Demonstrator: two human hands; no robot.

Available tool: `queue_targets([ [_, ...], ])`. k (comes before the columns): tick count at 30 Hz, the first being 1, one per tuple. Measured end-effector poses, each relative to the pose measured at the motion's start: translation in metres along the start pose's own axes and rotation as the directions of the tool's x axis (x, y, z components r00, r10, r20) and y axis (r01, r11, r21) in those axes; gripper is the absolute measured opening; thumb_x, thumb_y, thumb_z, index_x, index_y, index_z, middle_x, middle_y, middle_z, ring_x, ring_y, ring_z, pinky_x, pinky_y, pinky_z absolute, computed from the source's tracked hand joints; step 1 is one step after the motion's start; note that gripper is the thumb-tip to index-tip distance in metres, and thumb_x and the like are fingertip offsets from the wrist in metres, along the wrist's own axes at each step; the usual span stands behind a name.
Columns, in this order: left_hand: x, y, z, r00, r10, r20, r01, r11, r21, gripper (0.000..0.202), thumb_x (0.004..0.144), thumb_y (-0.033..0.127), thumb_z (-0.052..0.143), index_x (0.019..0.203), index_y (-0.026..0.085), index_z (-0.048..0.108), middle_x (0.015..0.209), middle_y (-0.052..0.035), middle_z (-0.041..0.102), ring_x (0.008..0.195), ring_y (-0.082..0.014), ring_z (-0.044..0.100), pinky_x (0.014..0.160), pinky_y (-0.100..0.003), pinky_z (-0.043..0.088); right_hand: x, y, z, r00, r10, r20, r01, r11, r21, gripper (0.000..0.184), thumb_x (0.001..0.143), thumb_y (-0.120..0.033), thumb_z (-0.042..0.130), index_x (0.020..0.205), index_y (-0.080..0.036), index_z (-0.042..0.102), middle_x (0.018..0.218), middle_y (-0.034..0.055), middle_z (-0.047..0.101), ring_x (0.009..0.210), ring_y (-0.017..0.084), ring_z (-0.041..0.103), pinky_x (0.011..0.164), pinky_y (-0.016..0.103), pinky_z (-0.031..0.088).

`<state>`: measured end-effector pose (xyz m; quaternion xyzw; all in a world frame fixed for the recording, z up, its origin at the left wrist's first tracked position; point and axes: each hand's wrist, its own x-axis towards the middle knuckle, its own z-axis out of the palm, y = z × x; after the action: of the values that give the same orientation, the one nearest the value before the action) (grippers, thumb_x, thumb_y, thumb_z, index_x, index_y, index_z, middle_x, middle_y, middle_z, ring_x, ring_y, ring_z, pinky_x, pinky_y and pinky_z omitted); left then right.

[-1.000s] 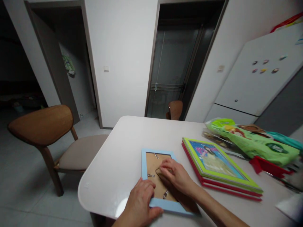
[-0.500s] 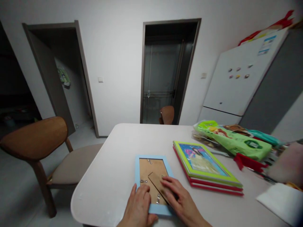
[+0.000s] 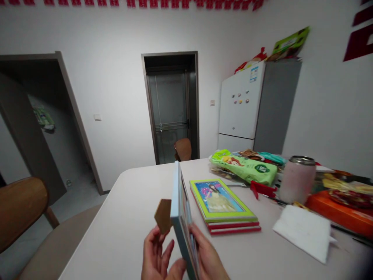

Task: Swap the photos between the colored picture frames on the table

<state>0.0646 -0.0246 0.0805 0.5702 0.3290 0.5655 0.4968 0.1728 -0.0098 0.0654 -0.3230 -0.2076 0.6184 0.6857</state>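
Note:
A light blue picture frame (image 3: pixel 175 194) stands on edge, nearly side-on to me, above the near part of the table. My right hand (image 3: pixel 207 254) grips it from the right, with the fingers partly hidden by the frame. From its back, on the left, a brown stand leg (image 3: pixel 163 216) sticks out. My left hand (image 3: pixel 159 252) is beside that leg, its fingers loosely curled and apart. One fingertip seems to touch the leg, and the thumb lies near the frame's lower edge. Right of the frame lies a stack of frames, a green picture frame (image 3: pixel 220 196) on top.
A green wipes pack (image 3: pixel 247 167), a pink jar (image 3: pixel 298 181), white napkins (image 3: pixel 304 231) and an orange box (image 3: pixel 344 212) crowd the right of the white table (image 3: pixel 140 194). A wooden chair (image 3: pixel 25 202) stands at left, a fridge (image 3: pixel 239 109) behind.
The blue frame has been lifted from lying face down to standing on edge. Its stand leg now sticks out to the left. My view has turned right and up.

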Motion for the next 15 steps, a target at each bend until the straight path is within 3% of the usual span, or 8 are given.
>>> queue_targets([
  [2,0.011,0.014,0.008,0.999,-0.038,-0.001,0.038,0.997,-0.069,0.074,0.059,0.056,0.061,0.117,0.024,0.029,0.117,-0.0095,0.047,0.103,-0.0264,0.049,0.081,-0.034,0.044,0.008,-0.043,-0.011,0.994,-0.109,-0.004,0.107,0.986,-0.124,0.030,0.068,-0.030,0.055,0.097,-0.025,0.053,0.071,-0.0017,0.066,0.057,0.014,0.061,0.049,0.025,0.048],
  [4,0.026,0.019,0.021,0.992,-0.112,0.061,0.121,0.979,-0.164,0.071,0.064,0.052,0.058,0.120,0.022,0.025,0.117,-0.0099,0.049,0.099,-0.0248,0.052,0.078,-0.033,0.046,0.020,-0.089,-0.026,0.977,-0.204,0.063,0.213,0.928,-0.306,0.036,0.069,-0.028,0.053,0.105,-0.024,0.050,0.081,0.0002,0.066,0.065,0.016,0.062,0.057,0.028,0.049],
  [6,0.042,0.009,0.041,0.973,-0.190,0.133,0.214,0.957,-0.197,0.062,0.070,0.042,0.055,0.120,0.018,0.027,0.116,-0.0121,0.050,0.096,-0.0236,0.054,0.075,-0.032,0.047,0.036,-0.128,-0.042,0.987,-0.154,0.053,0.158,0.833,-0.531,0.036,0.069,-0.029,0.052,0.104,-0.022,0.052,0.084,0.0025,0.066,0.068,0.018,0.062,0.060,0.031,0.050],
  [8,0.058,-0.015,0.065,0.959,-0.236,0.157,0.257,0.958,-0.128,0.056,0.073,0.030,0.052,0.120,0.013,0.028,0.116,-0.0142,0.051,0.096,-0.0221,0.055,0.075,-0.030,0.047,0.054,-0.156,-0.058,0.992,-0.129,0.002,0.097,0.732,-0.675,0.032,0.071,-0.030,0.052,0.101,-0.020,0.054,0.085,0.0038,0.065,0.067,0.018,0.061,0.062,0.033,0.049],
  [12,0.083,-0.067,0.104,0.956,-0.275,0.106,0.267,0.960,0.082,0.044,0.072,0.013,0.047,0.115,0.009,0.036,0.107,-0.0123,0.058,0.097,-0.0187,0.055,0.082,-0.027,0.042,0.081,-0.182,-0.087,0.983,-0.156,-0.093,0.026,0.625,-0.780,0.028,0.077,-0.032,0.048,0.100,-0.017,0.053,0.099,0.0047,0.058,0.077,0.016,0.057,0.067,0.033,0.047],
  [15,0.084,-0.087,0.113,0.961,-0.266,0.076,0.251,0.954,0.161,0.045,0.070,0.013,0.050,0.113,0.009,0.040,0.110,-0.0111,0.056,0.104,-0.0197,0.050,0.090,-0.029,0.035,0.089,-0.187,-0.110,0.973,-0.171,-0.157,-0.034,0.562,-0.826,0.027,0.080,-0.030,0.045,0.104,-0.018,0.050,0.109,0.0045,0.051,0.090,0.016,0.052,0.073,0.034,0.045],
])
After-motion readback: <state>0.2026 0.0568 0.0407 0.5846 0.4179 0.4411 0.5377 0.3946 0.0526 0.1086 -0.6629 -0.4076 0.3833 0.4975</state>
